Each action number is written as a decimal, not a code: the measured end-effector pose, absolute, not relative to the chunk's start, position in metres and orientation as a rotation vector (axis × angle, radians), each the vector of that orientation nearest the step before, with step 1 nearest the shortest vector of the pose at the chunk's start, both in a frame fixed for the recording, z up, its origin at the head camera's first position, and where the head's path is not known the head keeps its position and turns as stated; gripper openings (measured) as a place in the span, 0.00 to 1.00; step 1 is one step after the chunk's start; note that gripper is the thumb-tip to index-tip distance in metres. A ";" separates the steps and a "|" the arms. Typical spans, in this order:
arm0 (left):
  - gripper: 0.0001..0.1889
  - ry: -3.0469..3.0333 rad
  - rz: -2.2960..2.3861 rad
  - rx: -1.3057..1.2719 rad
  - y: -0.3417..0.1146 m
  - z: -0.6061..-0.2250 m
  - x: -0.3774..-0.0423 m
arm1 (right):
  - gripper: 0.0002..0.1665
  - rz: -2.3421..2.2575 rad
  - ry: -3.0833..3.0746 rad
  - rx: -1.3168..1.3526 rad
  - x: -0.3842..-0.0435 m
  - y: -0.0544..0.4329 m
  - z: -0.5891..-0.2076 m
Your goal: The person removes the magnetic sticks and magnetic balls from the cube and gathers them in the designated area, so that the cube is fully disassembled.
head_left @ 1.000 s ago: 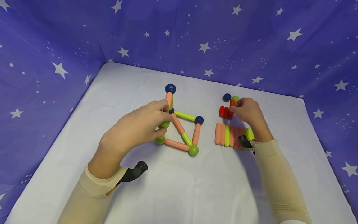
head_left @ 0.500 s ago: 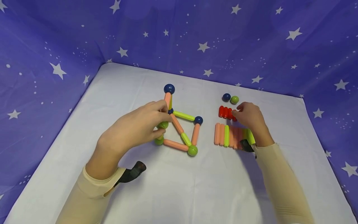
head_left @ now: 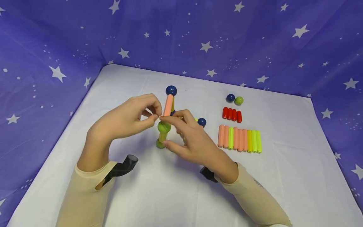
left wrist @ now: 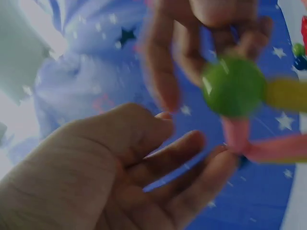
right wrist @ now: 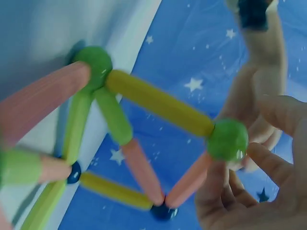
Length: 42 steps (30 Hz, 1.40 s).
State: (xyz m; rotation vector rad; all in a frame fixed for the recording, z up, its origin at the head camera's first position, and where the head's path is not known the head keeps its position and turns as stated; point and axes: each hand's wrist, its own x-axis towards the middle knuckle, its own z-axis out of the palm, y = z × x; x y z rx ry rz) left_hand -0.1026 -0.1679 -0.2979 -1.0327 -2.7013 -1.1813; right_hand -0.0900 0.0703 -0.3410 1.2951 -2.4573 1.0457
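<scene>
A stick-and-ball frame of pink, yellow and lime rods with green and blue balls stands on the white table. In the head view, my right hand [head_left: 195, 138] reaches round its upper green ball [head_left: 164, 126]. The right wrist view shows fingertips on two sides of that ball, pinching it. My left hand [head_left: 124, 116] hangs just left of the raised pink rod [head_left: 168, 105], with loosely curled fingers. In the left wrist view, the left fingers [left wrist: 187, 153] hold nothing and are apart from the ball. Much of the frame's right part is hidden behind my right hand.
Right of the frame lie several short red rods [head_left: 230, 113] in a row. Below them is a row of pink, yellow and lime rods [head_left: 240, 139]. A blue ball [head_left: 230, 98] and a green ball [head_left: 239, 100] sit behind. Starry purple cloth surrounds the table.
My right hand has set a red rod beside the others and moved left to the frame. My left hand has let go of the green ball and drawn back left.
</scene>
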 end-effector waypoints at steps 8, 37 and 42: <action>0.18 -2.547 -1.731 -0.698 -0.165 -0.338 -0.159 | 0.21 0.833 -2.380 1.250 -0.090 0.045 -0.347; 0.15 -2.034 -2.573 -0.569 -0.217 -0.372 -0.157 | 0.19 1.127 -2.285 1.226 -0.112 0.058 -0.346; 0.15 -2.348 -2.354 -0.685 -0.226 -0.362 -0.137 | 0.15 1.190 -2.378 1.169 -0.124 0.075 -0.338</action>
